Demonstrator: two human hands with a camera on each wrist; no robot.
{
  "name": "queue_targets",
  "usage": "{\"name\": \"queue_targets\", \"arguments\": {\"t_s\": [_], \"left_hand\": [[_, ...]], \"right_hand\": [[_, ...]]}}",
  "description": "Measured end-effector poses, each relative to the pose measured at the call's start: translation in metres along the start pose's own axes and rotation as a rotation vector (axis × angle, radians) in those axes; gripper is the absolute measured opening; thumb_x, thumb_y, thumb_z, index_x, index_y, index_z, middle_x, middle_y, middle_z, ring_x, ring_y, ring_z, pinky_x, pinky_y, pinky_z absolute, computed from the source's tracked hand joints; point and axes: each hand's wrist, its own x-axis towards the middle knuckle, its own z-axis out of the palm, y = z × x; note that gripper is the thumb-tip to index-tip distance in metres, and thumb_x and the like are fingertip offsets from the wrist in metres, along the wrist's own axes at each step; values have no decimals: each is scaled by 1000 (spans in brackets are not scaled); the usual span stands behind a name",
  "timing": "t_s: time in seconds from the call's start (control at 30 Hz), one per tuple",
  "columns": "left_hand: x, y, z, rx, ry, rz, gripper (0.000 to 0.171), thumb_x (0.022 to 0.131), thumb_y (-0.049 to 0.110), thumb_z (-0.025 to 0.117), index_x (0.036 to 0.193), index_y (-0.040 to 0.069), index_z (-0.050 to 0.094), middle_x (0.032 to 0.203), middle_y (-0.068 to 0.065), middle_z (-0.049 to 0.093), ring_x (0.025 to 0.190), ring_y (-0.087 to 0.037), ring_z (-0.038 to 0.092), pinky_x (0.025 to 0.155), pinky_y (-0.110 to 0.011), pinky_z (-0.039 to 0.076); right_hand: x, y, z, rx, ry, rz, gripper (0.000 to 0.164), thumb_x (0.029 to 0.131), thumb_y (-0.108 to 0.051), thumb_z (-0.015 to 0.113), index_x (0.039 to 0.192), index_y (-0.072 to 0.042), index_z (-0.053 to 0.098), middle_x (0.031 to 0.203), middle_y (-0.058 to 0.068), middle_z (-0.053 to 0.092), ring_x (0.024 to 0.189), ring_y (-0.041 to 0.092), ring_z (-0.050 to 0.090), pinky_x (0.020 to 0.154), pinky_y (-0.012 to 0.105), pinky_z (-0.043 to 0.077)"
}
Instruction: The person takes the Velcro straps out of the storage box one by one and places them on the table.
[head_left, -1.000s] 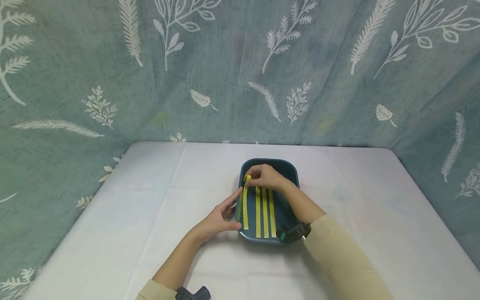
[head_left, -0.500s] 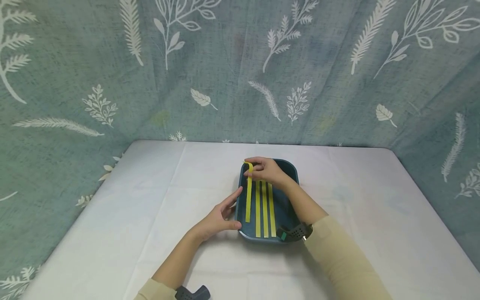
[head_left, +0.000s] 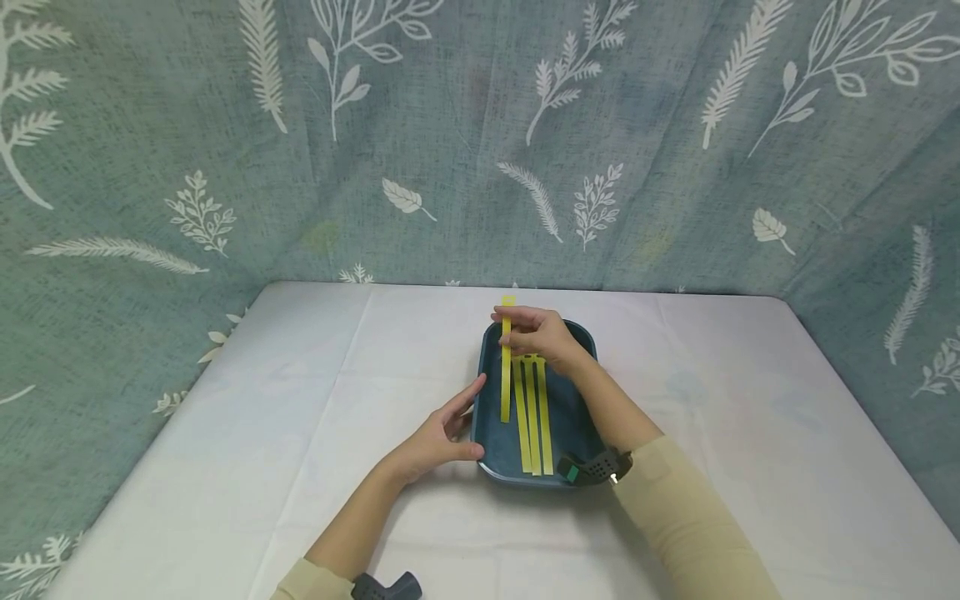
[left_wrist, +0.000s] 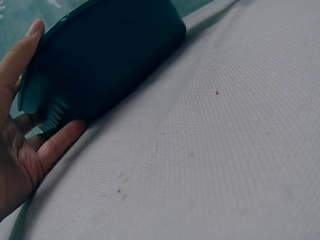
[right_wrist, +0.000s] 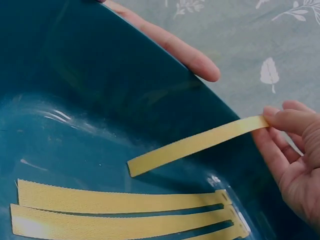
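A yellow hook-and-loop strap [head_left: 506, 392] with a slotted far end hangs from my right hand [head_left: 543, 337], pinched between thumb and fingers. In the right wrist view this strap [right_wrist: 195, 145] slants above the tray floor, its free end toward the middle. Three similar straps [head_left: 533, 425] lie side by side lengthwise in the dark teal tray [head_left: 576, 408]; their slotted heads show near the right hand [right_wrist: 300, 150]. My left hand [head_left: 435, 437] rests against the tray's left side with fingers extended. In the left wrist view its thumb touches the outer wall [left_wrist: 115, 60].
A white cloth [head_left: 375, 367] covers the table around the tray. Behind it hangs a grey-green curtain [head_left: 450, 150] with white leaf prints. Dark wrist-worn devices sit on the left wrist [head_left: 386, 587] and the right wrist [head_left: 592, 468].
My right hand has raised the strap from the tray's left side and carried it away from me and slightly right. The lying straps have shifted a little. The left hand stays put.
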Motion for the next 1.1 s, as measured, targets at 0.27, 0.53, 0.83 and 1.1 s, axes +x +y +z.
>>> {"name": "queue_targets", "arguments": {"t_s": [0.27, 0.53, 0.83, 1.1], "left_hand": [[0, 1, 1, 11, 15, -13, 99, 77, 32, 79, 152, 29, 15, 159, 3, 8, 144, -30, 18, 116, -40, 20], [0, 1, 1, 21, 21, 1, 101, 75, 37, 79, 153, 26, 16, 160, 2, 8, 144, -31, 17, 116, -40, 21], [0, 3, 3, 25, 37, 9, 104, 72, 39, 81, 153, 24, 17, 159, -1, 12, 144, -31, 17, 115, -41, 22], [-1, 2, 3, 14, 33, 10, 103, 73, 35, 82, 152, 26, 18, 159, 1, 11, 144, -30, 17, 116, -39, 20]], "right_hand": [[-1, -3, -10, 108, 6, -3, 62, 88, 2, 62, 144, -12, 40, 148, 8, 40, 86, 9, 69, 77, 32, 58], [-6, -12, -21, 232, 63, -19, 69, 86, 8, 62, 147, -11, 35, 151, 8, 34, 85, 10, 70, 78, 28, 57], [-18, -27, -38, 249, 81, 2, 71, 86, 9, 60, 148, -10, 30, 153, 9, 31, 84, 10, 70, 75, 27, 57], [-33, -35, -63, 222, 76, 59, 70, 87, 6, 61, 148, -11, 30, 153, 8, 31, 88, 11, 70, 77, 26, 57]]}}
